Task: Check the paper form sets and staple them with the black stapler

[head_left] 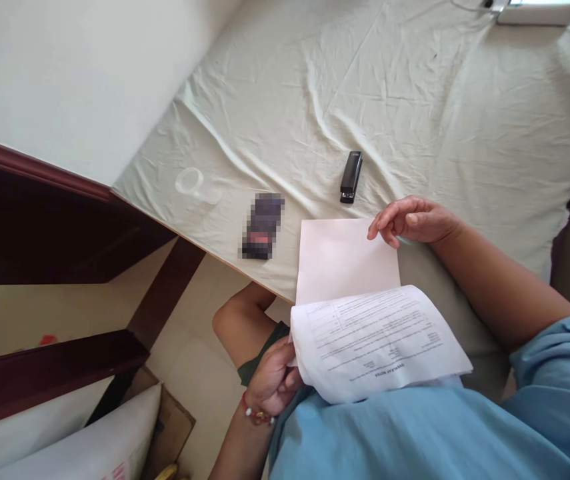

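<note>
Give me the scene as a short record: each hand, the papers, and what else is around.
Left hand: grips the papers at their left edge
Right hand: fingers loosely spread over the far right corner of the sheet; contact unclear
Papers: printed, curled, text upside down in view
Sheet: no print visible, near end covered by the papers
Stapler: black, on the cloth beyond the sheet
Dark item: left of the sheet, pixelated, unidentifiable
Ring: farther left, on the cloth

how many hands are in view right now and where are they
2. The left hand holds the printed pages by their edge; the right hand is at the far right corner of the pale sheet. No other hand shows.
</note>
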`<state>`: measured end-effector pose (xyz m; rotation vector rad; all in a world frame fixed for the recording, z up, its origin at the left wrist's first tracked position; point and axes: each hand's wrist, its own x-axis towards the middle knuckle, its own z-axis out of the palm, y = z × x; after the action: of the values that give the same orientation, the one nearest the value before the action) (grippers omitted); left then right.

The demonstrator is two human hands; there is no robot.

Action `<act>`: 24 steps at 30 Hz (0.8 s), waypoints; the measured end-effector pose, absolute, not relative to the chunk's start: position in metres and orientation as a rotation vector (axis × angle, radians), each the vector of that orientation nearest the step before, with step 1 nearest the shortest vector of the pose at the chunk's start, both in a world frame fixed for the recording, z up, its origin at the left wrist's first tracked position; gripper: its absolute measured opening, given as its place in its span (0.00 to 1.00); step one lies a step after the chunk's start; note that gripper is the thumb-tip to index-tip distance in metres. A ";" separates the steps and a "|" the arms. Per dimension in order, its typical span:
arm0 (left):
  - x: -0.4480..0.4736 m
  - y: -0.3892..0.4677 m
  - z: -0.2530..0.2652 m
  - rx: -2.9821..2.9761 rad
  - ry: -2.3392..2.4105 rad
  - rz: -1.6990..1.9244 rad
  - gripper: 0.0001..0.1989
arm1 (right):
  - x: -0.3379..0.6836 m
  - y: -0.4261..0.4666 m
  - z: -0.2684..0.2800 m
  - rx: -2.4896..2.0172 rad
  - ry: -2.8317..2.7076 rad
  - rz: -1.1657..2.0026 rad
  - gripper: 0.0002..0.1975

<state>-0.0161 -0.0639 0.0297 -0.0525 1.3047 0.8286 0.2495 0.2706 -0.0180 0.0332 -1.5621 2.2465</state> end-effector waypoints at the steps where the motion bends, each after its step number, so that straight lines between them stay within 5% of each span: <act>1: -0.017 -0.066 0.031 -0.059 1.311 0.812 0.19 | 0.249 0.271 -0.019 0.041 -1.559 2.237 0.22; 24: -0.015 -0.112 0.051 -0.260 1.419 0.539 0.24 | 0.248 0.269 -0.013 0.059 -1.414 2.235 0.16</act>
<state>-0.0148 -0.1117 0.0513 -0.2600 1.4195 0.5387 0.2482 0.2691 -0.0129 0.0587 -1.4140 2.2348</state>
